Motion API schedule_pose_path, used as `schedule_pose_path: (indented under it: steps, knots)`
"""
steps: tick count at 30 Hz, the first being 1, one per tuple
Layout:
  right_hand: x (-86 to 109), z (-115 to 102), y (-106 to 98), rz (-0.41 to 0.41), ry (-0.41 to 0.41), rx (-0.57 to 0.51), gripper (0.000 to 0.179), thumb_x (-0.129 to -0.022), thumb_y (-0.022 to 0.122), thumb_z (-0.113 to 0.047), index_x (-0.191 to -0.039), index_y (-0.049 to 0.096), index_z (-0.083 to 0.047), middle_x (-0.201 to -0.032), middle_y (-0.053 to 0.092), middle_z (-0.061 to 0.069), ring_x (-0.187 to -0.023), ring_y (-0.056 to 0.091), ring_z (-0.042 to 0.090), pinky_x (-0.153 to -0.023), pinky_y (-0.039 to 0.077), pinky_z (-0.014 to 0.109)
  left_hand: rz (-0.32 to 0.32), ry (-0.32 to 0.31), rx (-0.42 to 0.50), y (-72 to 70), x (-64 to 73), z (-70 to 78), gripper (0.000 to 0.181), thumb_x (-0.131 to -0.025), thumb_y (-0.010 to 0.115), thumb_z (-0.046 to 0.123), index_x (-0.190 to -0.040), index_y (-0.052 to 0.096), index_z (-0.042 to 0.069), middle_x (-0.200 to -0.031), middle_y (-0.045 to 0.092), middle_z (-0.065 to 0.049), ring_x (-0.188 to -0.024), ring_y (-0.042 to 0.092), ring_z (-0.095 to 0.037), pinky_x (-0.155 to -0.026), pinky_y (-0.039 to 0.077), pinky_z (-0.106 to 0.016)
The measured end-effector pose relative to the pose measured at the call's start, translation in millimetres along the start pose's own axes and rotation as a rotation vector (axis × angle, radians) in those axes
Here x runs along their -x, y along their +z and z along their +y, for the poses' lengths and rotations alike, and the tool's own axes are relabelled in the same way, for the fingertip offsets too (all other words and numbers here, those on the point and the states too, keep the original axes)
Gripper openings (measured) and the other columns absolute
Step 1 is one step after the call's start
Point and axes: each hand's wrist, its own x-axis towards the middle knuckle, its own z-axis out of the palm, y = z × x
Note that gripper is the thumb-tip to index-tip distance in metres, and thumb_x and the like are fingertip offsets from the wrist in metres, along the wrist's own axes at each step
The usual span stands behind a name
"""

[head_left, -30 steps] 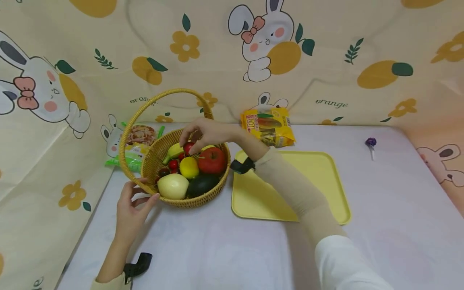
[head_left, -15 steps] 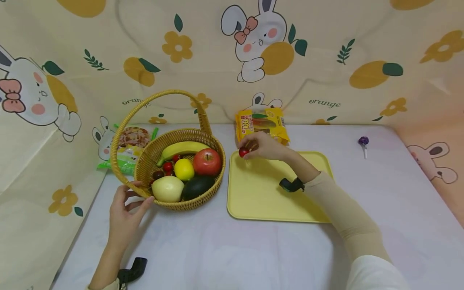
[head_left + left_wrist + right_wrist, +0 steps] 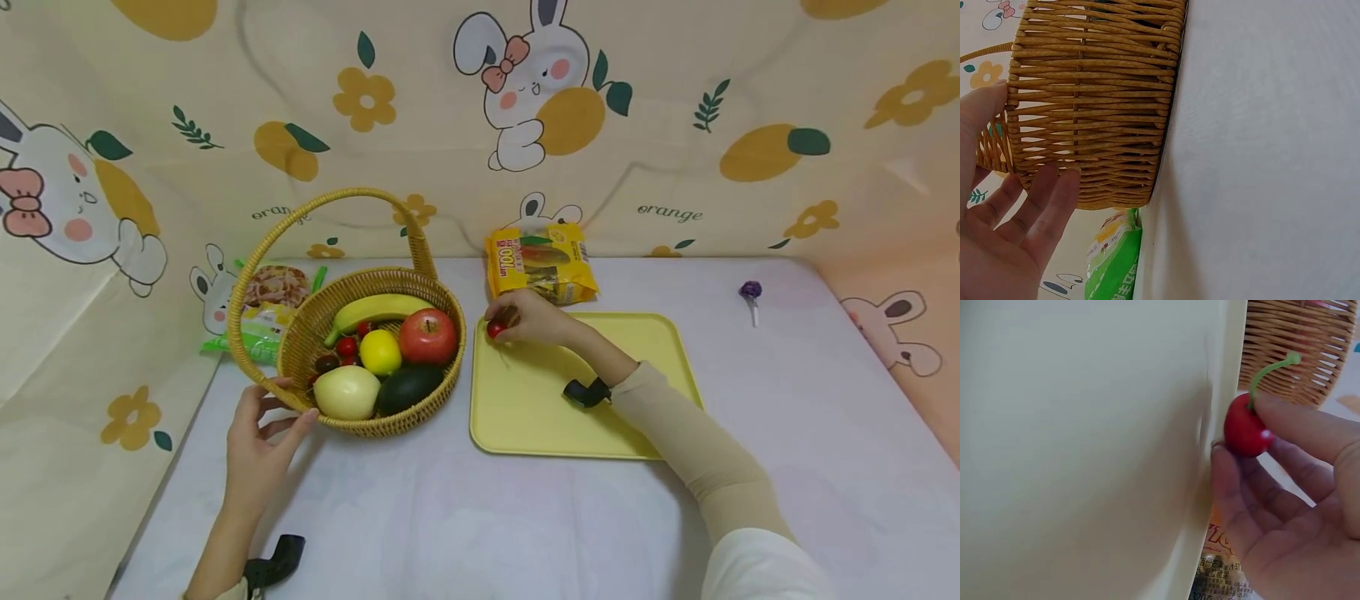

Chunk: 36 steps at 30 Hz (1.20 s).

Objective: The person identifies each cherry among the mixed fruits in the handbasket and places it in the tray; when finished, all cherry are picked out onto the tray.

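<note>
My right hand (image 3: 531, 319) pinches a red cherry (image 3: 1245, 427) with a green stem between thumb and fingers, over the far left corner of the yellow tray (image 3: 525, 417). The left hand (image 3: 261, 442) grips the rim of the wicker basket (image 3: 1091, 106) near the handle's base, thumb on one side and fingers on the other. Inside the basket lie a banana (image 3: 382, 308), a red apple (image 3: 427, 337), a yellow lemon-like fruit (image 3: 381, 352), a pale yellow-green fruit (image 3: 347, 392), a dark green fruit (image 3: 410, 388) and several small red fruits (image 3: 347, 347).
Behind the tray stands a yellow candy bag (image 3: 542, 262). A green food package (image 3: 270, 304) leans behind the basket at the left. A purple lollipop (image 3: 751, 292) lies at the far right of the white table (image 3: 465, 525). Patterned cloth (image 3: 420, 150) hangs along the back.
My right hand has taken the cherry out of the basket, carried it right and lowered it toward the tray's far left corner. The left hand keeps its hold on the basket.
</note>
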Motion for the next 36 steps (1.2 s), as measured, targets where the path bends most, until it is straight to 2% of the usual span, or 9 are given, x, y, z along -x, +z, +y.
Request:
schedule_pose_path:
  steps: [6,14,17,22,23,25,28,32,36]
  knots:
    - [-0.3,2.6,1.0,-0.003,0.016,0.055,0.028,-0.083,0.078,0.002,-0.109,0.068,0.007,-0.102,0.070,0.014,-0.090,0.064,0.023,-0.077,0.056,0.029,0.008,-0.002,0.003,-0.6,0.3,-2.8,0.060,-0.076,0.075,-0.019,-0.130,0.051,-0.007,-0.122,0.055,-0.003,-0.102,0.056,-0.013,-0.076,0.052,-0.010]
    - [-4.3,0.7,4.1,0.010,-0.010,0.092,0.029,-0.082,0.080,-0.001,-0.107,0.069,0.006,-0.105,0.070,0.015,-0.091,0.063,0.024,-0.082,0.054,0.033,0.014,0.033,0.015,-4.0,0.6,-2.8,0.060,-0.075,0.074,-0.021,-0.129,0.051,-0.008,-0.122,0.055,-0.008,-0.101,0.057,-0.012,-0.075,0.052,-0.010]
    - [-5.0,-1.3,4.3,0.026,-0.006,0.128,0.031,-0.081,0.082,-0.004,-0.108,0.069,0.006,-0.102,0.070,0.015,-0.090,0.063,0.025,-0.082,0.054,0.035,0.013,0.024,0.012,-3.8,0.3,-3.4,0.059,-0.076,0.074,-0.020,-0.129,0.052,-0.008,-0.123,0.055,-0.012,-0.101,0.057,-0.012,-0.075,0.052,-0.010]
    - [-8.8,-22.9,-3.4,0.105,-0.007,0.209,0.030,-0.084,0.080,-0.011,-0.108,0.069,0.004,-0.096,0.069,0.012,-0.086,0.063,0.025,-0.076,0.054,0.035,-0.004,-0.020,0.009,-2.1,-0.4,0.7,0.058,-0.079,0.075,-0.015,-0.131,0.052,-0.005,-0.125,0.055,-0.015,-0.102,0.057,-0.013,-0.077,0.052,-0.010]
    - [-12.3,-31.3,-4.7,0.120,-0.018,0.201,0.028,-0.086,0.079,-0.011,-0.108,0.069,0.003,-0.095,0.069,0.011,-0.085,0.063,0.024,-0.075,0.054,0.035,-0.006,-0.024,0.009,-2.0,-0.2,1.4,0.058,-0.079,0.075,-0.015,-0.131,0.052,-0.005,-0.125,0.054,-0.015,-0.103,0.057,-0.013,-0.077,0.052,-0.010]
    - [-25.0,-49.5,-4.9,0.129,-0.093,0.153,0.025,-0.088,0.076,-0.010,-0.108,0.069,0.003,-0.094,0.068,0.010,-0.085,0.063,0.023,-0.074,0.054,0.034,-0.006,-0.023,0.016,-2.2,0.2,2.3,0.058,-0.079,0.075,-0.015,-0.131,0.051,-0.005,-0.125,0.054,-0.017,-0.103,0.056,-0.013,-0.077,0.052,-0.010]
    - [-54.2,-79.3,2.4,0.056,-0.194,0.049,0.022,-0.090,0.074,-0.010,-0.109,0.068,0.000,-0.095,0.068,0.008,-0.087,0.063,0.020,-0.076,0.055,0.031,-0.005,-0.012,0.014,-2.9,0.6,2.0,0.058,-0.079,0.075,-0.016,-0.131,0.051,-0.005,-0.125,0.054,-0.017,-0.103,0.056,-0.013,-0.077,0.052,-0.010]
    - [-99.7,-112.1,21.9,-0.134,-0.290,-0.043,0.023,-0.091,0.073,-0.009,-0.111,0.068,0.000,-0.099,0.069,0.011,-0.091,0.064,0.018,-0.083,0.055,0.027,-0.004,0.007,0.012,-2.7,0.2,-0.1,0.058,-0.078,0.074,-0.018,-0.130,0.051,-0.007,-0.124,0.054,-0.018,-0.102,0.056,-0.013,-0.076,0.052,-0.010]
    - [-135.3,-138.4,44.8,-0.281,-0.305,-0.051,0.029,-0.090,0.073,-0.008,-0.116,0.068,0.004,-0.103,0.069,0.011,-0.094,0.064,0.018,-0.085,0.054,0.025,-0.002,0.017,0.016,-0.1,-1.3,19.6,0.054,-0.078,0.071,-0.020,-0.127,0.050,-0.012,-0.121,0.053,-0.024,-0.099,0.057,-0.015,-0.076,0.052,-0.010]
